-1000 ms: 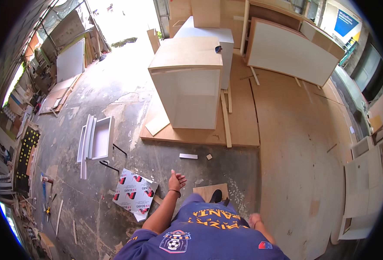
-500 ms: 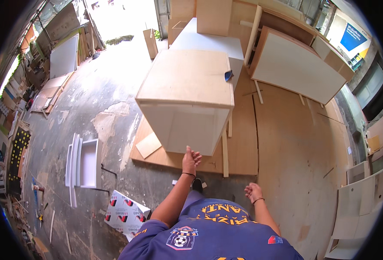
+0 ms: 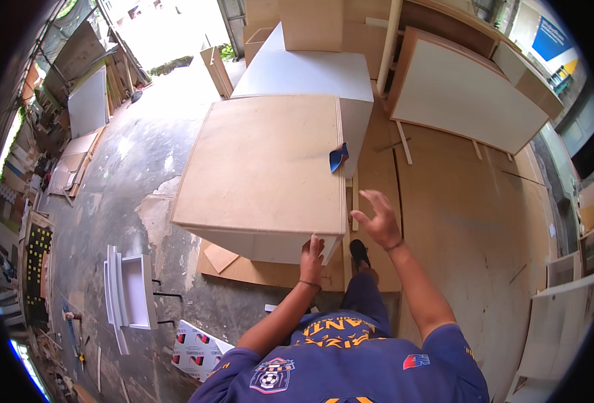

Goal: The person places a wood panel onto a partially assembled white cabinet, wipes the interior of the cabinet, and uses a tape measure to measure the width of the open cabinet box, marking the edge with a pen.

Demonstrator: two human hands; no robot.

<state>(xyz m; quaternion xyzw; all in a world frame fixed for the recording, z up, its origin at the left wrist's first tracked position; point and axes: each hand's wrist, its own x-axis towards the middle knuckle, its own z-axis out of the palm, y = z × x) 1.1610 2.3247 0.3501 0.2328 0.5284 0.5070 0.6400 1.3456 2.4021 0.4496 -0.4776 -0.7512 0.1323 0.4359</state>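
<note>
A plywood cabinet box (image 3: 263,161) with a bare wood top and pale inner faces stands in front of me. My left hand (image 3: 312,260) is at its near right corner, fingers pointing up and loosely apart. Whether they touch the front edge I cannot tell. To the right of the box, my right hand (image 3: 379,220) is raised with fingers spread and holds nothing. A small folded blue piece (image 3: 338,158), of a material I cannot make out, lies over the box's right top edge.
A white-topped cabinet (image 3: 303,72) stands behind the box, and a white-panelled cabinet (image 3: 465,87) at the far right. Wooden boards (image 3: 458,235) cover the floor on the right. A white drawer-like frame (image 3: 138,292) and a printed sheet (image 3: 196,349) lie at left.
I have stepped forward and right, closer to the box. My right hand has risen from my side toward the box's right edge and opened; my left has moved to its near right corner.
</note>
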